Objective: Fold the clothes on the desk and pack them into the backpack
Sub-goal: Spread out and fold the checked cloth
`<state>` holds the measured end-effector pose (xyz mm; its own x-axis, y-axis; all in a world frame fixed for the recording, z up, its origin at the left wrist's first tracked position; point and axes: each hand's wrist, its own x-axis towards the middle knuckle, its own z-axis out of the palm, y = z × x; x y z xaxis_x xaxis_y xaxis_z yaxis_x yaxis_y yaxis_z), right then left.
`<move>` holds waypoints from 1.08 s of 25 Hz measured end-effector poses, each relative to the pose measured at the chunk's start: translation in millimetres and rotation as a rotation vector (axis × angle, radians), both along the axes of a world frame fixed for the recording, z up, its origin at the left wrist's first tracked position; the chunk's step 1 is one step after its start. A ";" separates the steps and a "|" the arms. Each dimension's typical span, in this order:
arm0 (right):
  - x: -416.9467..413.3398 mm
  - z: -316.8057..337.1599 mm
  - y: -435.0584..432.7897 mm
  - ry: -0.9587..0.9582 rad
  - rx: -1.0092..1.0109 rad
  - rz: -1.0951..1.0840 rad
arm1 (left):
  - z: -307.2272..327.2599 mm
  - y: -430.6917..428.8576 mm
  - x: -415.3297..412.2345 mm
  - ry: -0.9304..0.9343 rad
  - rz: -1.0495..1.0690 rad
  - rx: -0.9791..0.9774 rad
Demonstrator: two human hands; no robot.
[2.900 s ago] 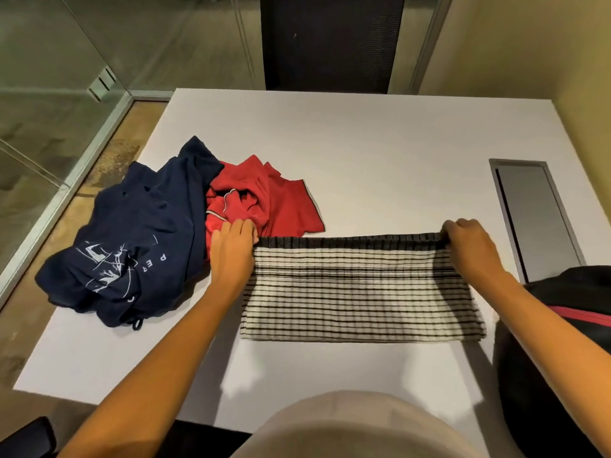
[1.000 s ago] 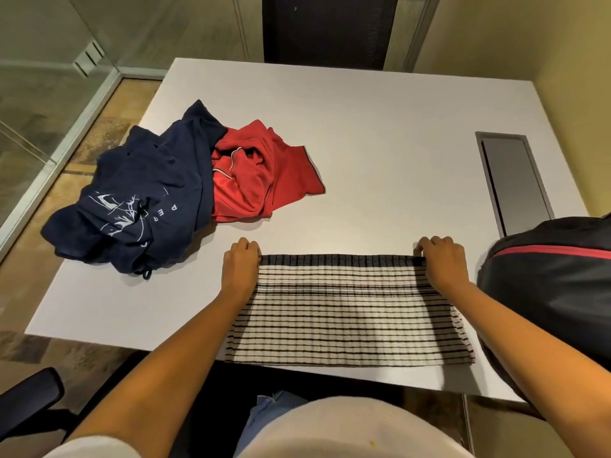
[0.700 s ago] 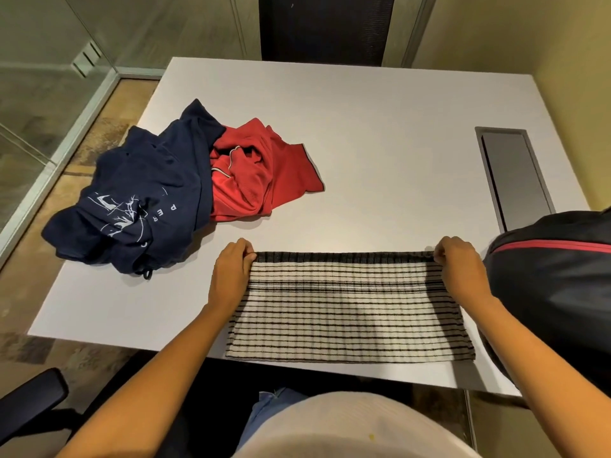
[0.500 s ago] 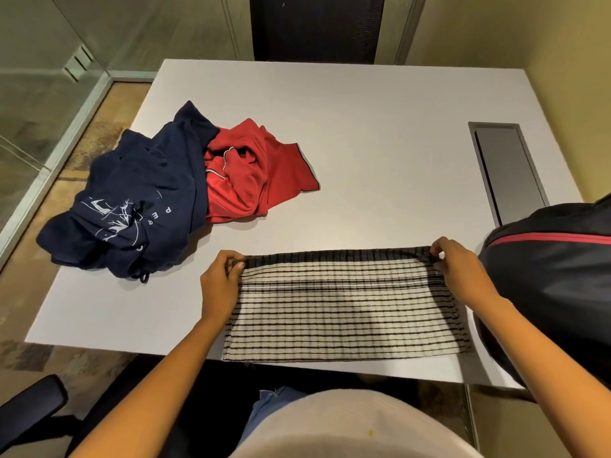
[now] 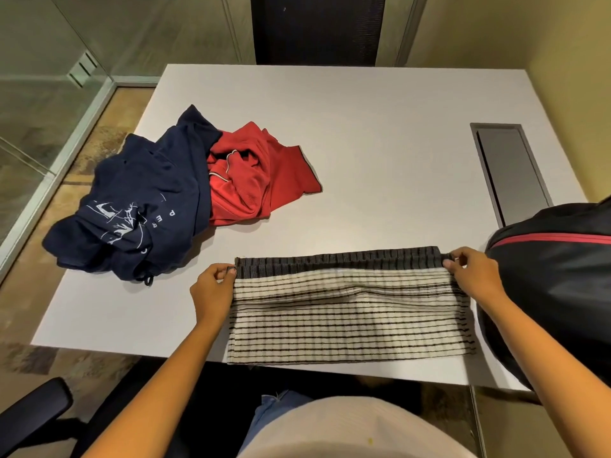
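Note:
A cream garment with thin black stripes [image 5: 350, 319] lies folded into a wide band at the front of the white desk [image 5: 363, 153], its dark ribbed hem along the far edge. My left hand [image 5: 213, 290] pinches the far left corner, and my right hand [image 5: 472, 276] pinches the far right corner, lifting that edge slightly. A navy printed shirt [image 5: 132, 206] and a red shirt [image 5: 254, 180] lie crumpled together at the left. The black backpack [image 5: 555, 292] with a red stripe stands at the desk's right front corner.
A grey cable hatch [image 5: 509, 170] is set into the desk at the right. A dark chair back [image 5: 317, 28] stands beyond the far edge, glass walls to the left. An armrest [image 5: 29, 411] shows at lower left.
Both hands went from pressing fists on the far corners to pinching them, and the far edge has risen a little and shifted. The camera has tilted slightly.

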<state>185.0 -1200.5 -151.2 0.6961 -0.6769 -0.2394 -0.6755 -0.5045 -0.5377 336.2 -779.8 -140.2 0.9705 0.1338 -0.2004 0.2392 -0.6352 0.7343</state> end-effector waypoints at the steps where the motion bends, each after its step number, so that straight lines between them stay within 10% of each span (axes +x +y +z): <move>1: 0.2 -2.9 -0.2 0.025 -0.001 0.000 | -2.2 1.6 2.8 0.029 -0.014 0.028; 27: 36.7 -13.4 0.6 0.216 -0.375 0.444 | -25.2 -23.0 54.7 -0.025 -0.572 0.702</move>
<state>221.7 -1199.9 -164.7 0.8927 -0.3995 -0.2086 -0.4320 -0.8904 -0.1437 390.9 -802.7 -165.4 0.9292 -0.2870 -0.2329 -0.2616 -0.9558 0.1342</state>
